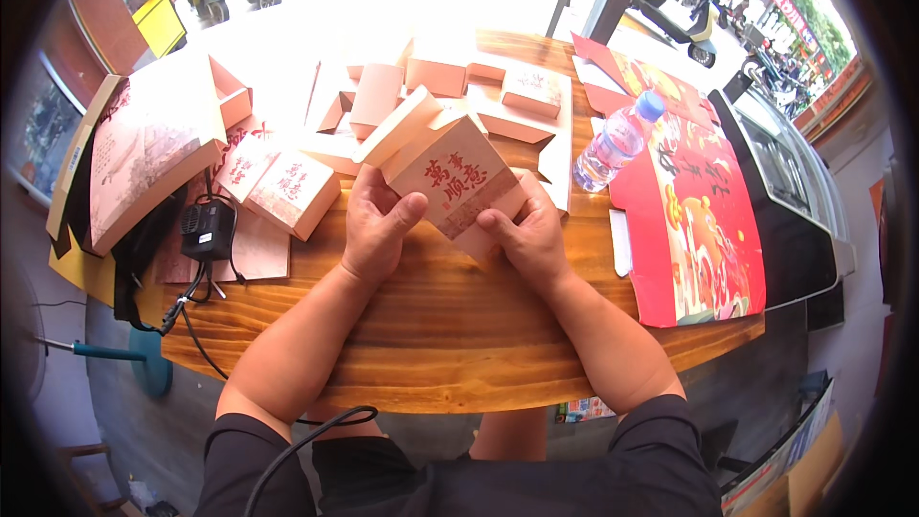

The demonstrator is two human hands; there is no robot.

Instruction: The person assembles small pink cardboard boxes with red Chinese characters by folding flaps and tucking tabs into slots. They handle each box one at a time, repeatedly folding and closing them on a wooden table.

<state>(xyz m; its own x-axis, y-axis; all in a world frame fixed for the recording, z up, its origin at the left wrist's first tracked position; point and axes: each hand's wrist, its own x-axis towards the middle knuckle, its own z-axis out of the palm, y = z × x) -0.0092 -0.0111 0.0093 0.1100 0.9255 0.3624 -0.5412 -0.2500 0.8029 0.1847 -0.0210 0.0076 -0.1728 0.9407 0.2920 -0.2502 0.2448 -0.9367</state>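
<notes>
As hands [374, 228] hold it, the carton [461, 170] slants lengthwise, flap [400, 124] far-left.

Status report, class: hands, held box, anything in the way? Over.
Left hand, right hand: both gripping pink box. Box tilted, printed face showing. No obstruction seen; bottle apart, at right.

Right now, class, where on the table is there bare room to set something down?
Widest: the bare table between the left forearm and right forearm, below the held pink carton. Narrower: the strip between the right forearm and the red printed sheet. Crowded: the far side, with pale pink boxes, and the left, with small printed boxes and a black adapter.
</notes>
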